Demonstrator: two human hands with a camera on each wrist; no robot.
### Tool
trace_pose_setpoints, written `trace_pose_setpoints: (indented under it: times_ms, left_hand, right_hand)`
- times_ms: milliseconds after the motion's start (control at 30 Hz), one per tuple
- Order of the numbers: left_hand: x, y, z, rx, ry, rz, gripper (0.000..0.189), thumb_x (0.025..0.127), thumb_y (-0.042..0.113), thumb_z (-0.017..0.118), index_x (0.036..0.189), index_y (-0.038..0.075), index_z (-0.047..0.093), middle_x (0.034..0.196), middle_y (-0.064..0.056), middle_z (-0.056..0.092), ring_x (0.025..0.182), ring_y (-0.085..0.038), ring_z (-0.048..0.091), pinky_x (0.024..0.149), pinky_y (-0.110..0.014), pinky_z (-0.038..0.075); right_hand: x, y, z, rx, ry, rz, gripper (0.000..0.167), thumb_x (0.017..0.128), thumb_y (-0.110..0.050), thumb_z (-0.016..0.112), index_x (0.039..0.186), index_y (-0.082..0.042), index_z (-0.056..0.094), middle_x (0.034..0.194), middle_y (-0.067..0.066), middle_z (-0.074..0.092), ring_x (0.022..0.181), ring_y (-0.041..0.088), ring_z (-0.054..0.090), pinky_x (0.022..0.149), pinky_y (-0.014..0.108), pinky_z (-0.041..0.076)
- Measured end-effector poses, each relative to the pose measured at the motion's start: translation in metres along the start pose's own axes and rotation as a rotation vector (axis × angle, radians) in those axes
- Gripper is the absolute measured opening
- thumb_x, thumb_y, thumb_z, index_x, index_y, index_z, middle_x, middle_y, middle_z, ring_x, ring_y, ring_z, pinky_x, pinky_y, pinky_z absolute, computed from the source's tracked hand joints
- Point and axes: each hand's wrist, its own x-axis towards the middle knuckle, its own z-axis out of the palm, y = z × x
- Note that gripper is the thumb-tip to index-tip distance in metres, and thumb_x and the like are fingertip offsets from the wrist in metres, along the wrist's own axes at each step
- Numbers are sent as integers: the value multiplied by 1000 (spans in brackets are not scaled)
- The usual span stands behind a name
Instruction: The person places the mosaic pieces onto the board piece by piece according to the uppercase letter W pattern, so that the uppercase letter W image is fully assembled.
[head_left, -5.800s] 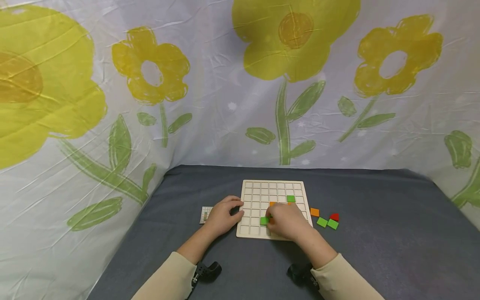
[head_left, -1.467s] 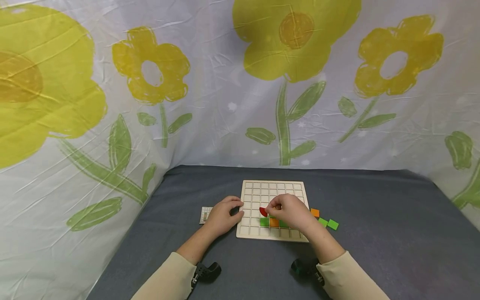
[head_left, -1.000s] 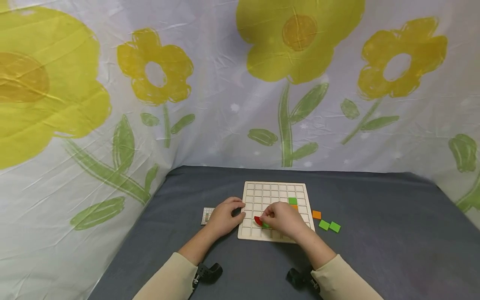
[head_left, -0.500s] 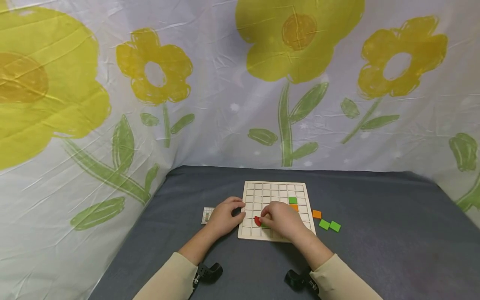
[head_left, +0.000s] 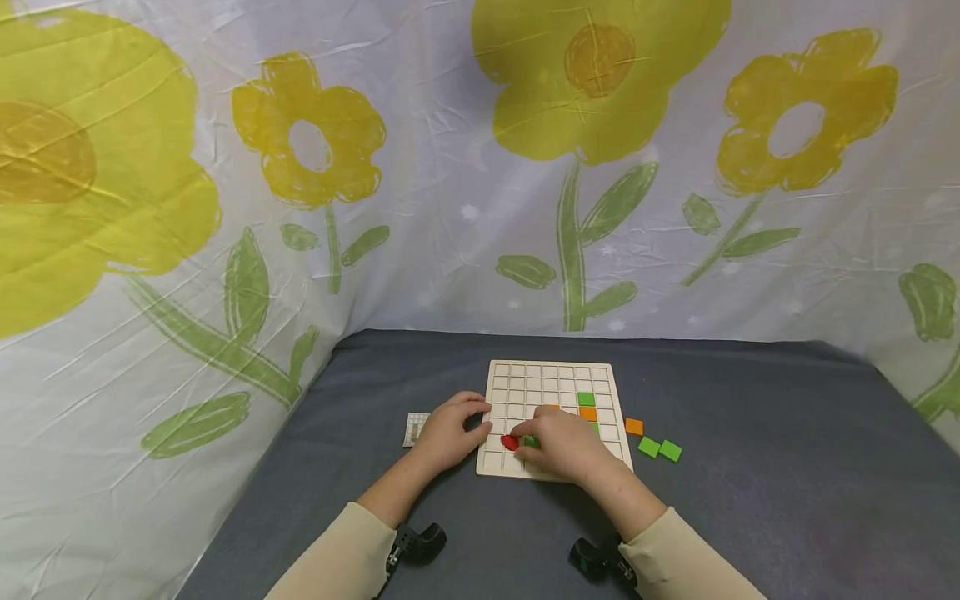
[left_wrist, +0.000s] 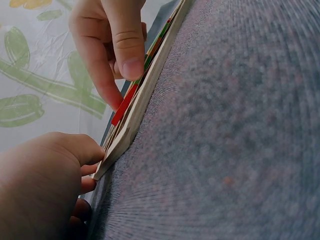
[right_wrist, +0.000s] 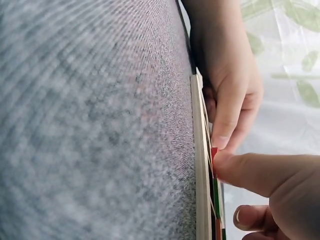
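My right hand (head_left: 570,442) is over the lower part of a pale wooden grid board (head_left: 506,372). Its index finger and thumb hold a small red piece with a rounded edge (head_left: 510,442) at opposite edges, low over the left squares. Beside that piece lies a green square tile (head_left: 532,442), partly covered by the fingers. In the left wrist view the red piece (left_wrist: 126,104) is tilted along the board's surface. At the board's left edge rests my left hand (head_left: 450,429), thumb and index fingertips touching the rim. Other tiles on the board are hidden under the right hand.
On the board's right side sit a green tile (head_left: 586,399) and an orange tile (head_left: 588,413). Loose on the dark cloth lie an orange tile (head_left: 634,427) and two green tiles (head_left: 649,447). A small printed card (head_left: 415,429) is partly under the left hand.
The right hand placed tiles in the lower row, took the red piece from beside the board and brought it to the lower left. Its thumb and index finger have spread wider. The left hand stayed.
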Motion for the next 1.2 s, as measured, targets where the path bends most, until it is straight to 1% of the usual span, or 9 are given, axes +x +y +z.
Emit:
trace_pose_setpoints:
  times_ms: [167, 300, 400, 700, 800, 900, 1100, 1167, 1200]
  left_hand:
    - [0, 0, 0, -7, 4, 13, 30, 96, 21, 73, 124, 8, 74, 128, -6, 65, 116, -26, 64, 96, -46, 53]
    - [0, -1, 1, -7, 12, 24, 30, 96, 20, 73, 123, 8, 74, 128, -6, 65, 116, -26, 64, 96, -46, 53]
    - [0, -2, 2, -1, 16, 27, 30, 96, 21, 73, 123, 8, 74, 128, -6, 65, 115, -26, 64, 96, -45, 53]
    - [1, -1, 2, -5, 13, 17, 30, 96, 21, 73, 123, 8, 75, 127, -5, 65, 115, -25, 64, 95, -46, 53]
    - [1, -1, 2, -1, 8, 11, 30, 96, 21, 73, 123, 8, 75, 127, -5, 65, 115, -25, 64, 95, -45, 53]
    - [1, -1, 2, 8, 2, 1, 30, 96, 22, 73, 123, 8, 75, 127, -5, 65, 115, -25, 64, 96, -46, 53]
    - [1, 1, 1, 15, -4, -19, 31, 96, 22, 73, 124, 8, 74, 129, -6, 64, 116, -25, 64, 97, -46, 52]
    - [0, 0, 1, 16, -3, -19, 31, 96, 22, 73, 124, 8, 74, 129, -6, 64, 116, -25, 64, 97, -46, 52]
    - [0, 0, 1, 14, -2, -18, 31, 96, 22, 73, 124, 8, 74, 129, -6, 64, 116, -25, 64, 97, -46, 52]
  right_hand:
    - [-1, -1, -2, -20, -8, -86, 26, 96, -31, 74, 120, -24, 77, 84, -3, 49, 62, 12, 42, 52, 28, 37]
    - [-2, -1, -3, -17, -6, -129, 19, 98, -28, 72, 115, -25, 79, 82, -4, 47, 61, 11, 40, 52, 27, 35]
    - [-3, 1, -2, -24, 1, -118, 18, 97, -25, 73, 113, -25, 81, 81, -5, 46, 63, 11, 39, 53, 27, 35]
    - [-4, 3, -5, -49, 17, -109, 23, 93, -24, 77, 116, -21, 80, 80, -3, 48, 65, 12, 39, 53, 28, 35]
    - [-5, 4, -9, -29, 25, -94, 29, 92, -23, 78, 121, -18, 78, 81, -3, 49, 64, 12, 40, 54, 28, 36]
    - [-6, 7, -14, 1, 31, -57, 31, 94, -24, 76, 124, -15, 77, 85, -1, 52, 63, 12, 41, 54, 28, 37]
    - [-7, 23, -28, 97, 30, 47, 30, 96, -25, 74, 124, -13, 76, 90, 2, 57, 68, 12, 45, 59, 30, 42]
    - [-9, 29, -34, 141, 26, 70, 29, 95, -23, 75, 122, -12, 77, 91, 1, 56, 69, 13, 47, 61, 31, 43]
    - [-10, 32, -36, 163, 21, 66, 27, 95, -21, 75, 121, -12, 78, 91, 0, 56, 69, 13, 47, 62, 31, 44]
